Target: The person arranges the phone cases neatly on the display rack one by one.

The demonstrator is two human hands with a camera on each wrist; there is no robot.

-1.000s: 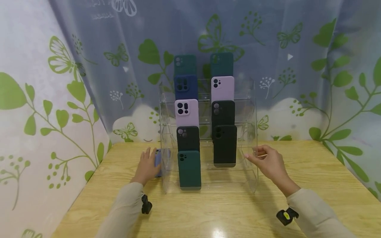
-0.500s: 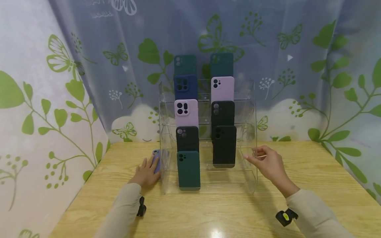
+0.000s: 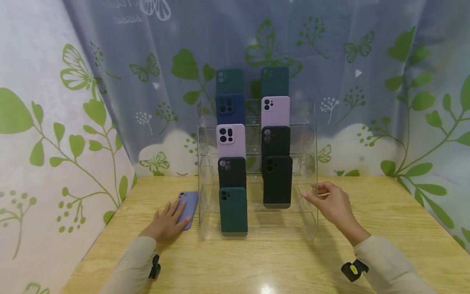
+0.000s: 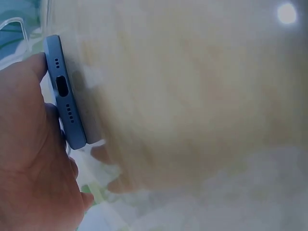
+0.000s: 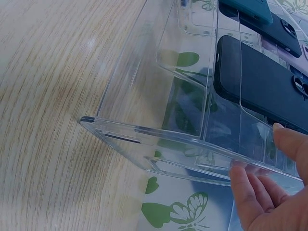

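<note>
My left hand [image 3: 165,222] lies over a lavender-blue phone case [image 3: 189,204] on the table, left of the rack. Its fingers stretch across the case's back, with the thumb by the near end. In the left wrist view the slotted bottom edge of the case [image 4: 71,113] faces the camera. A clear acrylic display rack [image 3: 257,226] stands upright in the middle. With thumb and fingers, my right hand [image 3: 334,204] pinches the rack's right side panel. The right wrist view shows the thumb inside and the fingertips outside that panel [image 5: 168,137].
The rack bears two columns of phone cases. A dark green case [image 3: 233,212] is lowest at left, a black case [image 3: 277,181] lowest at right. The wooden table [image 3: 235,265] meets a patterned curtain [image 3: 169,102] behind and a patterned wall [image 3: 33,196] at left.
My left hand has slid the lavender-blue case leftward and toward me, out from beside the rack's left panel. The right hand keeps its hold on the rack.
</note>
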